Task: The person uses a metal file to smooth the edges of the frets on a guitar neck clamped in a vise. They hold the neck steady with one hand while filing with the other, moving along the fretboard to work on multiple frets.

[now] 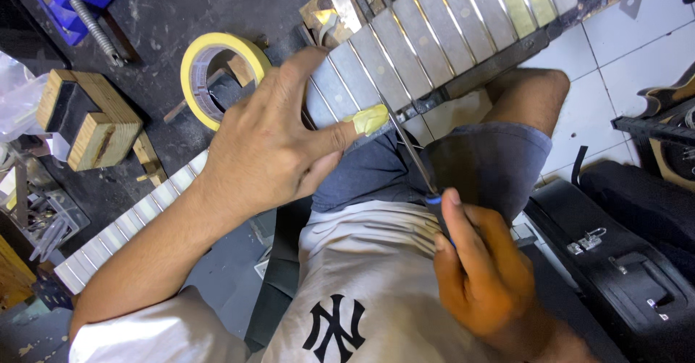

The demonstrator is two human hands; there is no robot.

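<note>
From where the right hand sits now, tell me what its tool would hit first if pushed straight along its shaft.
The right hand aims a thin tool up toward the taped fretboard. Its tip would likely meet the taped thumb of the left hand or the fret beside it; depth is unclear.

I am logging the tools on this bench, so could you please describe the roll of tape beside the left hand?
The roll of masking tape is a pale yellow ring with a brownish cardboard core, partly used. It stands tilted on the dark, dusty workbench, its open centre showing wood scraps behind. The left hand overlaps its lower right edge; whether they touch is unclear. A wooden block sits to its left.
</note>
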